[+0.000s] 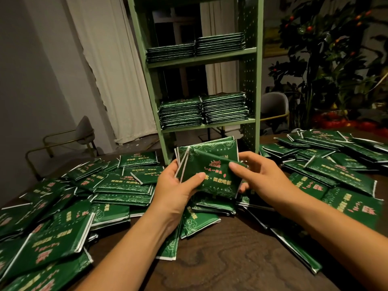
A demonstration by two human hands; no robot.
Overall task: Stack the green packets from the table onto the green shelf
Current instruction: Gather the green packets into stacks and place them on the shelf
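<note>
Both hands hold one fanned bundle of green packets (210,164): left hand (178,185) grips its left edge, right hand (258,175) pinches the top packet's right corner. Green shelf (201,57) stands straight ahead, just beyond the bundle, both hands about equally near. Loose packets (117,181) cover the table (226,259) on both sides.

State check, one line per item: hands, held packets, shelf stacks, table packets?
left hand: grips bundle
right hand: pinches bundle
held packets: fanned, above table
upper shelf stacks: two, neat
lower shelf stacks: two, taller
table packets: scattered, overlapping
</note>
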